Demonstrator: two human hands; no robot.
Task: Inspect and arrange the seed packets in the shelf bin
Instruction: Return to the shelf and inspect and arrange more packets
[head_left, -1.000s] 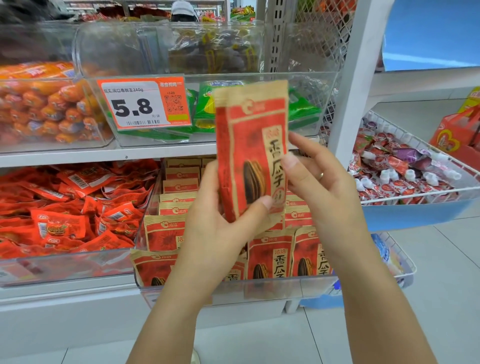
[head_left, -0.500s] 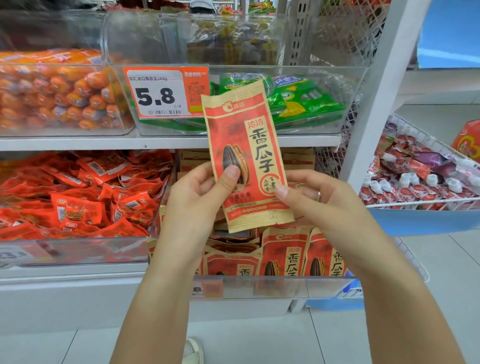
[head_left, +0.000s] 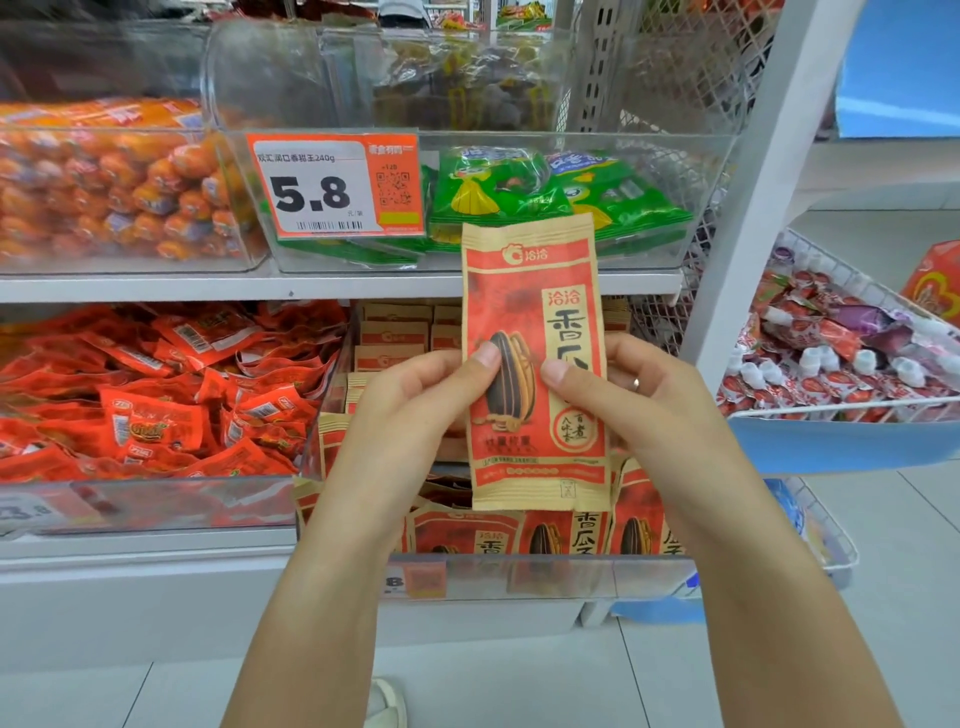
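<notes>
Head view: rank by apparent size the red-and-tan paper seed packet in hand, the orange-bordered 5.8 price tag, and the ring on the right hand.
1. Red-and-tan paper seed packet, pinched by left hand and right hand; nearest the camera, which inflates it.
2. Orange-bordered 5.8 price tag.
3. Ring, by far the smallest.

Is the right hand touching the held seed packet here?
Touching. The head view shows the right hand with its thumb pressed on the seed packet front and fingers behind its right edge; the left hand pinches the other side.
</notes>
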